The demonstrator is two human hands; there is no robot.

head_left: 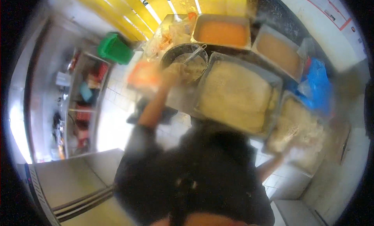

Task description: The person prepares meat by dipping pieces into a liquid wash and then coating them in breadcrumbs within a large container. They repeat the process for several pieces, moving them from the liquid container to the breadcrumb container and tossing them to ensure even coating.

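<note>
My left hand [175, 72] reaches over the near left side of a dark round bowl [165, 55], which holds a pale wet mixture and a metal-handled utensil [195, 54]. Blur hides its fingers and whether they hold anything. My right hand [295, 150] is at a tray of pale, crumbly coating [301, 123] at the right; blur and the pale coating hide its fingers too. Between my hands lies a large rectangular tray [242, 58], filled with a flat, yellowish, powdery or crumb-like layer [233, 91].
Behind stand a metal pan [220, 45] of orange contents and a tray [276, 62] of brownish contents. Blue plastic bags [317, 83] lie right, clear plastic bags [159, 45] left. A blurred orange-red item [143, 75] sits beside my left forearm; a green bin [115, 49] stands beyond.
</note>
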